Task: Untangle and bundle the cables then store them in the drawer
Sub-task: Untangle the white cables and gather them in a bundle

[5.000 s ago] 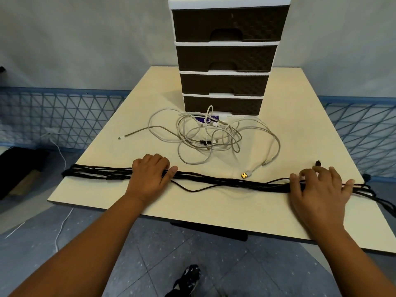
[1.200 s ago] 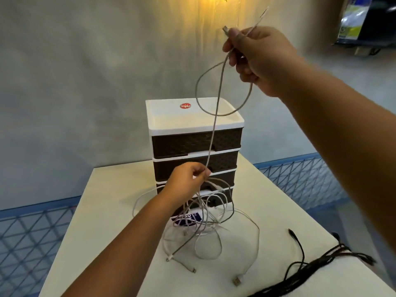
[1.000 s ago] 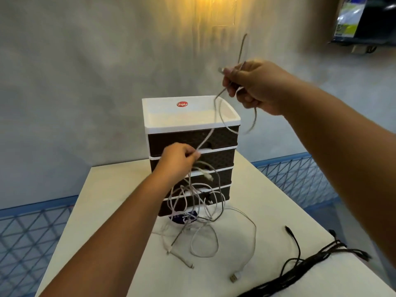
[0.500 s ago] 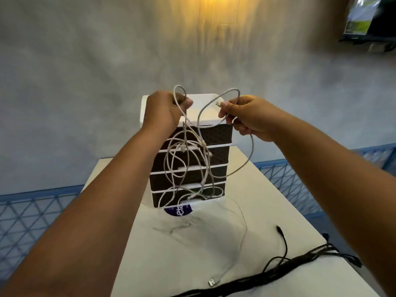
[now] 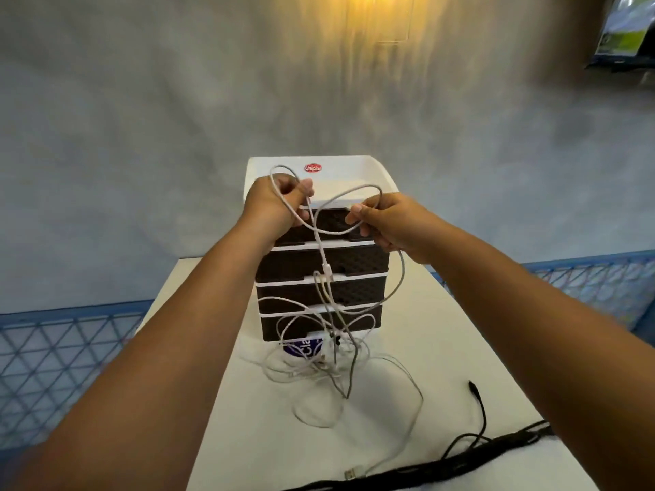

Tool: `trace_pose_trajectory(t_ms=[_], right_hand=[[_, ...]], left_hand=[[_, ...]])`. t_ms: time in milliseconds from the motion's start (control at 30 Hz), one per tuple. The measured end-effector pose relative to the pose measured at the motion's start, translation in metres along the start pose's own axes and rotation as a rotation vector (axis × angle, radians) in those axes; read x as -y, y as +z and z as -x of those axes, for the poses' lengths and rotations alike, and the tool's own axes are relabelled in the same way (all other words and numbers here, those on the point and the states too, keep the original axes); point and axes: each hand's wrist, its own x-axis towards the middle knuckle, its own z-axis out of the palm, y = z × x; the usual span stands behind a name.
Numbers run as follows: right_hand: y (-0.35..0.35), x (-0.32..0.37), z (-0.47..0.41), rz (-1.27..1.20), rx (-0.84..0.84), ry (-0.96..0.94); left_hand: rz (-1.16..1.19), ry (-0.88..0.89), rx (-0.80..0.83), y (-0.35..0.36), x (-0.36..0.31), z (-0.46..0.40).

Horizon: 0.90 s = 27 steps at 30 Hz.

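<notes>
Both hands are raised in front of the drawer unit point(image 5: 358, 264), a white frame with dark brown drawers, all closed. My left hand point(image 5: 274, 203) grips a loop of the white cables point(image 5: 329, 313). My right hand point(image 5: 388, 221) pinches another loop of the same tangle. The tangle hangs down between them to the table, where more loops lie in a heap. A bundle of black cables point(image 5: 443, 462) lies along the near edge of the table.
The beige table point(image 5: 443, 349) carries a round blue-labelled item point(image 5: 301, 349) at the foot of the drawer unit. A USB plug point(image 5: 351, 473) lies near the black bundle. Blue mesh fencing point(image 5: 63, 356) runs behind the table on both sides.
Both hands have sunk slightly and moved a little apart. More of the white tangle has dropped back onto the table. The hanging loops have lengthened.
</notes>
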Motion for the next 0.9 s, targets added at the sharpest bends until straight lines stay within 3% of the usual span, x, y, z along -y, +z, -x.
trace_pose_trajectory(t_ms=[67,300,467,633,900], right_hand=[[0.009,-0.005,-0.001,0.002,0.04,0.014],[0.025,-0.009,-0.008,-0.171,0.118,-0.035],[0.024,-0.005,-0.008,-0.303,0.101,-0.086],[0.007,0.002,0.013,-0.411,0.123,-0.168],[-0.044,-0.029,0.073,-0.298,0.328,-0.096]], left_hand=[[-0.028,-0.014,-0.048,-0.004,0.0,0.0],[-0.033,-0.057,0.097,-0.015,0.003,0.004],[-0.039,0.003,0.038,-0.019,-0.001,0.014],[0.103,-0.028,0.065,-0.021,-0.017,0.043],[-0.017,-0.085,0.169,-0.026,-0.02,0.123]])
